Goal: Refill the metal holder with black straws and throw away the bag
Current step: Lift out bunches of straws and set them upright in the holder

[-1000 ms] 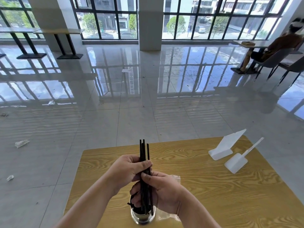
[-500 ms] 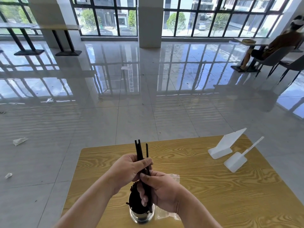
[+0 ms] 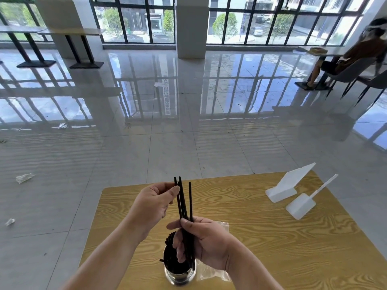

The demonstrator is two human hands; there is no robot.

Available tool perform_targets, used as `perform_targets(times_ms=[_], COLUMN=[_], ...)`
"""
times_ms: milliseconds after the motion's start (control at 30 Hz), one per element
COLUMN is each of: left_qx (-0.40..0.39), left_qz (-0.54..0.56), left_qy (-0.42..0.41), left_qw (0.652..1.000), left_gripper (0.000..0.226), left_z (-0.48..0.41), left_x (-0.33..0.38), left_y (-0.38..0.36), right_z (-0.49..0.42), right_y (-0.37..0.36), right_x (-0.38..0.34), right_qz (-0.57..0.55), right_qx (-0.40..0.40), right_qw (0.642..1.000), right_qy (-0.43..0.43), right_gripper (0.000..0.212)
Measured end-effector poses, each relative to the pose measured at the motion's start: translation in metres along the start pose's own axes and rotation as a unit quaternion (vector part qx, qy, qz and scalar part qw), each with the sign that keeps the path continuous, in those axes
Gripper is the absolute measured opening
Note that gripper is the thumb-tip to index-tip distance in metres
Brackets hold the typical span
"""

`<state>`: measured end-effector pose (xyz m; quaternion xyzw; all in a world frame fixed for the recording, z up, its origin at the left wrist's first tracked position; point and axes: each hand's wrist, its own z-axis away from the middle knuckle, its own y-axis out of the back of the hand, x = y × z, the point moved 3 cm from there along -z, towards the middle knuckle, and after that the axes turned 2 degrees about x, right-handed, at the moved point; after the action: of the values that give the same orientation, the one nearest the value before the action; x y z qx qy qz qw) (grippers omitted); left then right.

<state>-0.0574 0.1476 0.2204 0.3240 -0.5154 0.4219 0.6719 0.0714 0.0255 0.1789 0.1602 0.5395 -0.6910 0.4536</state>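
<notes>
A shiny metal holder (image 3: pixel 180 276) stands at the near edge of the wooden table (image 3: pixel 293 237), with several black straws inside. A few black straws (image 3: pixel 184 201) stick up out of it. My right hand (image 3: pixel 201 241) is closed around their lower part, just above the holder. My left hand (image 3: pixel 154 203) is raised beside the straw tops, thumb and fingers apart, its fingertips close to or touching them. A clear plastic bag (image 3: pixel 213 271) lies flat on the table under and behind my right hand, partly hidden.
Two white plastic stands (image 3: pixel 287 187) (image 3: pixel 301 206) rest at the table's far right corner. Glossy tiled floor lies beyond, with scraps of litter (image 3: pixel 24 177) at the left. A person sits on a chair (image 3: pixel 356 63) at the far right.
My left hand has let go of the straws and moved up and left, its fingers now spread. My right hand still grips the bundle over the holder.
</notes>
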Motion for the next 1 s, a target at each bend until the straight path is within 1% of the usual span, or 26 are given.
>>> perform_targets(times_ms=[67, 100, 133, 200, 233, 267, 300, 367, 433, 533, 600, 667, 767, 867, 1000], left_qx=[0.039, 0.059, 0.075, 0.089, 0.085, 0.078, 0.067, 0.033, -0.015, -0.100, -0.139, -0.168, -0.181, -0.192, -0.158], left_qz=[0.005, 0.013, 0.021, 0.035, 0.040, 0.041, 0.039, 0.015, -0.045, -0.110, -0.131, -0.144, -0.155, -0.171, -0.183], left_qy=[-0.010, -0.016, -0.020, -0.029, -0.035, -0.041, -0.044, -0.049, -0.043, -0.009, 0.013, 0.033, 0.048, 0.057, 0.049], left_qw=[0.999, 0.998, 0.997, 0.995, 0.995, 0.995, 0.996, 0.998, 0.998, 0.989, 0.982, 0.975, 0.970, 0.965, 0.969], left_gripper=[0.016, 0.018, 0.018, 0.014, 0.012, 0.010, 0.009, 0.012, 0.019, 0.011, 0.009, 0.012, 0.012, 0.011, 0.016], left_z=[-0.001, 0.000, 0.002, 0.005, 0.007, 0.009, 0.012, 0.017, 0.022, 0.031, 0.036, 0.040, 0.043, 0.045, 0.044], left_x=[-0.004, -0.004, -0.003, -0.001, 0.000, 0.001, 0.002, 0.003, 0.001, -0.004, -0.007, -0.010, -0.012, -0.013, -0.017], left_y=[0.001, 0.003, 0.004, 0.006, 0.006, 0.005, 0.003, -0.004, -0.014, -0.029, -0.035, -0.038, -0.038, -0.037, -0.032], right_z=[-0.002, -0.002, -0.002, 0.000, 0.002, 0.004, 0.005, 0.006, 0.007, 0.005, 0.005, 0.008, 0.013, 0.017, 0.020], right_y=[0.004, 0.009, 0.016, 0.035, 0.043, 0.048, 0.051, 0.051, 0.044, 0.030, 0.020, 0.013, 0.007, 0.008, 0.011], right_x=[0.002, 0.003, 0.005, 0.009, 0.011, 0.012, 0.012, 0.013, 0.011, 0.004, -0.003, -0.011, -0.018, -0.017, -0.010], right_qz=[-0.004, -0.002, 0.008, 0.038, 0.042, 0.033, 0.014, -0.034, -0.072, -0.108, -0.121, -0.096, -0.067, -0.083, -0.108], right_qx=[0.040, 0.086, 0.151, 0.295, 0.353, 0.391, 0.411, 0.402, 0.357, 0.294, 0.271, 0.273, 0.282, 0.302, 0.292], right_qw=[0.999, 0.996, 0.989, 0.955, 0.934, 0.918, 0.910, 0.913, 0.930, 0.948, 0.952, 0.953, 0.951, 0.945, 0.946], right_qy=[-0.005, -0.005, 0.001, 0.022, 0.036, 0.049, 0.057, 0.058, 0.052, 0.062, 0.073, 0.087, 0.103, 0.096, 0.091], right_gripper=[0.032, 0.031, 0.031, 0.030, 0.030, 0.030, 0.030, 0.029, 0.029, 0.029, 0.037, 0.041, 0.037, 0.033, 0.032])
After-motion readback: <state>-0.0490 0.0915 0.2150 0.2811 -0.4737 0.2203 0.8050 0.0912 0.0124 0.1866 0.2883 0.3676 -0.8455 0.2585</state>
